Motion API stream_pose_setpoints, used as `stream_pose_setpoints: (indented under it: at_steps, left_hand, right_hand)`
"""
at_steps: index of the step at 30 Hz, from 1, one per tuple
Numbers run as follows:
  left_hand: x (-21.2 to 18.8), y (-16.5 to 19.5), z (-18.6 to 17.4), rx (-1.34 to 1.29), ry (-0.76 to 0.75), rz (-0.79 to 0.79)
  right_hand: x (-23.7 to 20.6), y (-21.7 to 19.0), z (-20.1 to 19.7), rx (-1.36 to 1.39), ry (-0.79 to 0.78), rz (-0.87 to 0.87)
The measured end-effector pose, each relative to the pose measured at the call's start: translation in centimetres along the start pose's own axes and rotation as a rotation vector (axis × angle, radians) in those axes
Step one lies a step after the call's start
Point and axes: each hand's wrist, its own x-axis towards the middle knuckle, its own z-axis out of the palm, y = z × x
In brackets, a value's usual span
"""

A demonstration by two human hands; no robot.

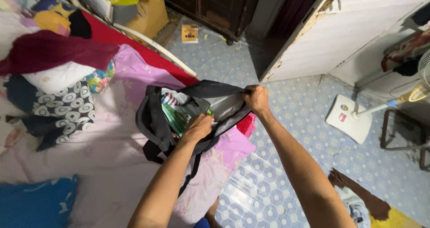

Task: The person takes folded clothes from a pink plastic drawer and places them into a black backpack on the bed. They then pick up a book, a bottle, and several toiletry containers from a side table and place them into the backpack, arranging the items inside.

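Observation:
A black backpack (pixel 152 120) lies open on the pink bedsheet (pixel 112 156) at the bed's edge. My right hand (pixel 256 98) grips the upper rim of the bag's opening and holds it wide. My left hand (pixel 198 127) reaches down inside the bag, its fingers closed around something small and green that is mostly hidden. A green book or folder (pixel 175 116) and striped items sit inside the bag.
Piled clothes and pillows (pixel 53 66) cover the bed's far left. A blue pillow (pixel 36 201) lies at the near left. A white standing fan base (pixel 349 116) rests on the patterned tile floor. A dark wooden cabinet (pixel 215 4) stands at the back.

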Motion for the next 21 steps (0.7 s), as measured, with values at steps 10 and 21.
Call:
stream_pose_setpoints:
  at_steps: [10, 21]
  left_hand:
    - [-1.1, 0.0, -1.1, 0.181, -0.044, -0.038]
    - [-8.5, -3.9, -1.6, -0.084, 0.215, -0.132]
  right_hand:
    - [-1.8, -2.2, -0.2, -0.04, -0.049, 0.066]
    - [-3.6, -6.3, 3.4, -0.104, -0.122, -0.231]
